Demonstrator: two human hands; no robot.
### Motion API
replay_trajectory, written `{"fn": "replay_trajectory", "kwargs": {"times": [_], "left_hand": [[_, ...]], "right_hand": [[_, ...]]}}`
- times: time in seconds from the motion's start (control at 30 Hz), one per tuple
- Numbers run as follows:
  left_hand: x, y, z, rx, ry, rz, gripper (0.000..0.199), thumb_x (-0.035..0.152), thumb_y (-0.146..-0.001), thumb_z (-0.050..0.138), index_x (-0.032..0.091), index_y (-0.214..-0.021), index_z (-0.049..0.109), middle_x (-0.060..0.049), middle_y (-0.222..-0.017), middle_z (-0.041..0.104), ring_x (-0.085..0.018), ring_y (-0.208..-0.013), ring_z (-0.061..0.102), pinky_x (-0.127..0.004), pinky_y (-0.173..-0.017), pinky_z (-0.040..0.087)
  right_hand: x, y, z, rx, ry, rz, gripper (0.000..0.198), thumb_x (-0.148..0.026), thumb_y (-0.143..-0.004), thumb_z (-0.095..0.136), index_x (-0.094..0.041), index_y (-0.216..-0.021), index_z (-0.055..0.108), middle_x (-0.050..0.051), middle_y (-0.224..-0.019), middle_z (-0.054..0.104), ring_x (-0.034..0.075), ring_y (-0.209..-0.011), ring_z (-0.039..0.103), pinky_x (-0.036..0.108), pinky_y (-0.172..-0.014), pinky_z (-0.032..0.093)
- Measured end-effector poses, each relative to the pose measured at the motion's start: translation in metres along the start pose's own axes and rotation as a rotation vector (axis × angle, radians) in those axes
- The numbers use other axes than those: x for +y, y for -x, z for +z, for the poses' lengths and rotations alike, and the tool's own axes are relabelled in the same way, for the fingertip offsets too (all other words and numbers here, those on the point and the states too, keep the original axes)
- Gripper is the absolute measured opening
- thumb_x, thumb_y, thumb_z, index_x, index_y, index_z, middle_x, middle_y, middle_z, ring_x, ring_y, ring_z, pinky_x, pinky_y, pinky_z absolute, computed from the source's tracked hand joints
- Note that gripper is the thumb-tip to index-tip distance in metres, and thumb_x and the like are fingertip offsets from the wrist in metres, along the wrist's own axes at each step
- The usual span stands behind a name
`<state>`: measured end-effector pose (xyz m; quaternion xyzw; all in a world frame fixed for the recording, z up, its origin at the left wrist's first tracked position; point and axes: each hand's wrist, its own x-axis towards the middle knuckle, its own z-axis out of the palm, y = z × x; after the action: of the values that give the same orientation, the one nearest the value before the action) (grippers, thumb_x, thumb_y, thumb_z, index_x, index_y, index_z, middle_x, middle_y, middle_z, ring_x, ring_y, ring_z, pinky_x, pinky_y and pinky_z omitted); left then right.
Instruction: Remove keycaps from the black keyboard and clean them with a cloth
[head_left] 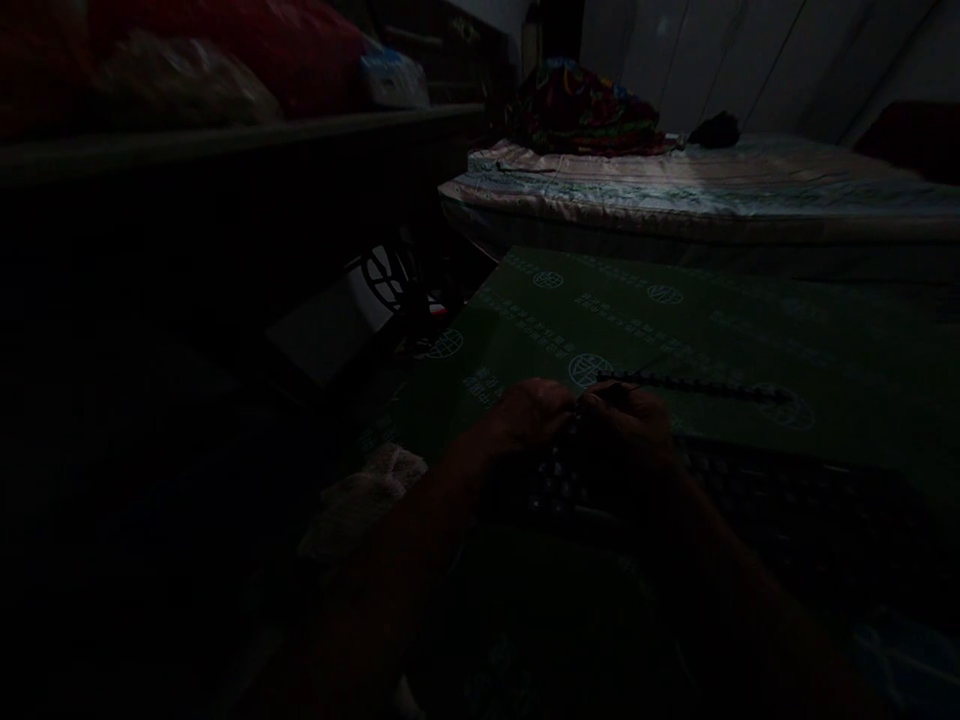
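The picture is very dark. My left hand (529, 415) and my right hand (634, 420) meet over a green printed board (525, 310), fingertips pinched close together. Whatever lies between the fingers is too small and dim to name. Just beyond my right hand, a dark, knobbly strip (705, 387) stretches to the right across the board. Small, shiny dark pieces (556, 485) show below and between my hands. To the right of my right wrist is a long dark object (802, 490) with rows of small bumps, its kind unclear.
A crumpled pale cloth (367, 490) lies left of my left forearm. A fan (397, 285) stands beyond the board's left edge. At the upper left, a shelf (300, 130) carries bags and a small box (394, 78). Behind the board is a bed (712, 195) with a colourful cloth heap (585, 110).
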<state>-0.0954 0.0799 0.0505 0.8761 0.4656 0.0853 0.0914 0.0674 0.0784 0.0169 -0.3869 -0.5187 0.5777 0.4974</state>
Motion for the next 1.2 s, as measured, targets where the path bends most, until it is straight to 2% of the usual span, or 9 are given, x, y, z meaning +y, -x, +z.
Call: {"fn": "replay_trajectory", "kwargs": {"times": [0.2,0.33,0.5,0.67,0.97,1.07,1.2], "left_hand": [[0.003,0.006,-0.002,0.065,0.237,-0.042,0.019,0.021,-0.084,0.048,0.013,-0.09,0.064,-0.006,-0.089,0.066,-0.015,-0.084,0.059,-0.025,-0.075,0.044],[0.006,0.009,-0.008,0.068,0.547,-0.185,0.016,0.023,-0.079,0.054,0.015,-0.084,0.066,-0.001,-0.08,0.067,-0.013,-0.077,0.06,-0.023,-0.068,0.044],[0.006,0.012,-0.01,0.071,0.952,-0.343,0.016,0.028,-0.071,0.064,0.014,-0.076,0.066,0.001,-0.07,0.063,-0.012,-0.066,0.057,-0.022,-0.059,0.042],[0.008,0.011,-0.01,0.094,1.194,-0.445,0.021,0.029,-0.062,0.072,0.013,-0.074,0.066,0.002,-0.065,0.061,-0.01,-0.059,0.054,-0.022,-0.057,0.041],[0.002,0.009,-0.003,0.074,1.341,-0.487,0.027,0.033,-0.06,0.075,0.014,-0.076,0.066,0.002,-0.063,0.061,-0.009,-0.056,0.055,-0.023,-0.055,0.041],[0.002,0.009,-0.004,0.057,1.29,-0.474,0.026,0.034,-0.061,0.075,0.014,-0.078,0.067,0.001,-0.064,0.062,-0.01,-0.057,0.056,-0.023,-0.056,0.042],[0.003,0.009,-0.008,0.051,1.169,-0.381,0.028,0.032,-0.064,0.072,0.015,-0.087,0.071,-0.002,-0.076,0.069,-0.013,-0.068,0.06,-0.025,-0.064,0.045]], "right_hand": [[-0.001,-0.001,-0.001,0.054,-0.02,0.023,0.031,-0.043,-0.06,0.076,-0.016,-0.068,0.064,-0.002,-0.058,0.059,0.01,-0.051,0.053,0.02,-0.047,0.042],[-0.008,0.001,0.001,0.061,-0.072,0.092,0.032,-0.043,-0.06,0.076,-0.016,-0.07,0.062,-0.003,-0.055,0.058,0.009,-0.047,0.052,0.02,-0.043,0.04],[-0.016,0.005,0.003,0.059,-0.105,0.115,0.029,-0.039,-0.062,0.075,-0.016,-0.066,0.058,-0.005,-0.052,0.053,0.007,-0.043,0.047,0.018,-0.04,0.037],[-0.019,0.005,0.001,0.076,-0.12,0.127,0.03,-0.041,-0.062,0.075,-0.016,-0.069,0.06,-0.004,-0.052,0.055,0.008,-0.043,0.048,0.018,-0.039,0.038],[-0.018,0.003,-0.001,0.041,-0.162,0.118,0.029,-0.04,-0.062,0.076,-0.016,-0.069,0.06,-0.005,-0.051,0.054,0.006,-0.042,0.047,0.016,-0.039,0.036],[-0.019,0.002,-0.003,0.046,-0.148,0.138,0.03,-0.041,-0.061,0.075,-0.016,-0.069,0.06,-0.004,-0.051,0.055,0.007,-0.041,0.048,0.017,-0.038,0.037],[-0.017,0.002,-0.004,0.037,-0.136,0.131,0.029,-0.041,-0.062,0.075,-0.016,-0.068,0.059,-0.004,-0.05,0.056,0.008,-0.042,0.05,0.017,-0.038,0.038]]}}
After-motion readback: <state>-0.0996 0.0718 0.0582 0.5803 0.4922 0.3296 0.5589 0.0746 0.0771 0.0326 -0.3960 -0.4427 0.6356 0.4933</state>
